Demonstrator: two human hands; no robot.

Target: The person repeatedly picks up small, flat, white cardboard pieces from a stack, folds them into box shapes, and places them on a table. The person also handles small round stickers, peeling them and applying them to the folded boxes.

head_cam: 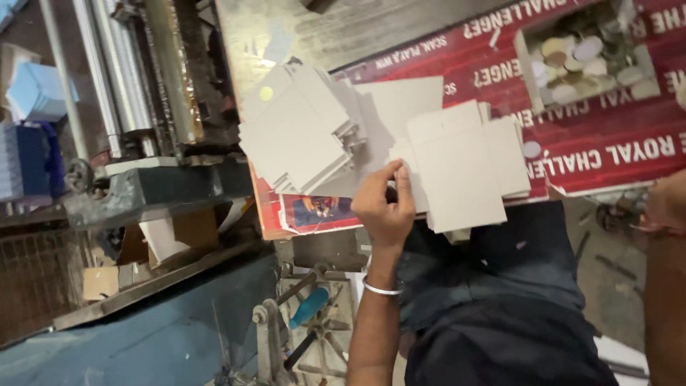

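**Card stacks sitting close to the bench edge**

Head view: the left hand (384, 204) is pinching the near-left corner of the right stack of grey card blanks (461, 168), thumb and fingers closed on it. This stack is overhanging the front edge of the red printed sheet (614, 136) w/ the person's lap below, so a tug could be sliding sheets off. The fanned stack (300, 132) is leaning toward the roller machine (143, 71); little room there. The right hand (668, 204) is at frame edge, grip can't be told. Open room: mid-sheet, short of the tray of round discs (586, 61).
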